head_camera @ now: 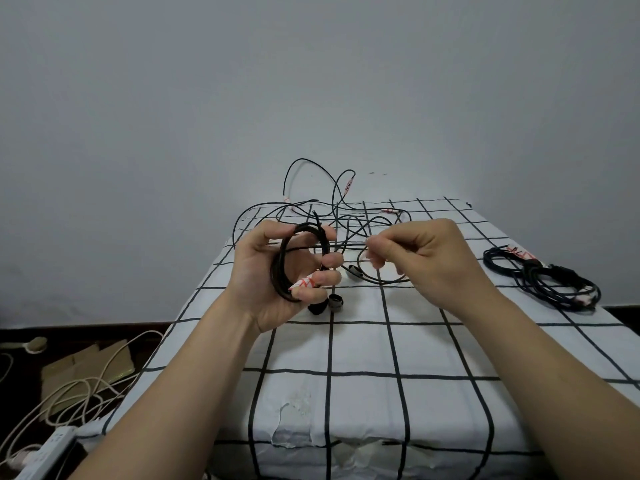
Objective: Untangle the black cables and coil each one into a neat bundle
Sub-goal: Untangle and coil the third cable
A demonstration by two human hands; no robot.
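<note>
My left hand (pixel 273 275) grips a partly wound coil of black cable (pixel 287 261), with a red-and-white label at its fingertips and a plug end (pixel 323 304) hanging below. To the right, my right hand (pixel 415 252) pinches a thin black strand (pixel 349 244) that runs from the coil. Behind both hands a loose tangle of black cables (pixel 346 216) lies on the table, some loops arching up against the wall. Coiled dark cable bundles (pixel 547 278) rest at the table's right side.
The table wears a white cloth with a black grid (pixel 363 358); its front edge is torn. On the floor to the left lie white cables (pixel 79 386), a power strip (pixel 48 448) and flat cardboard (pixel 86 365). A plain wall stands close behind.
</note>
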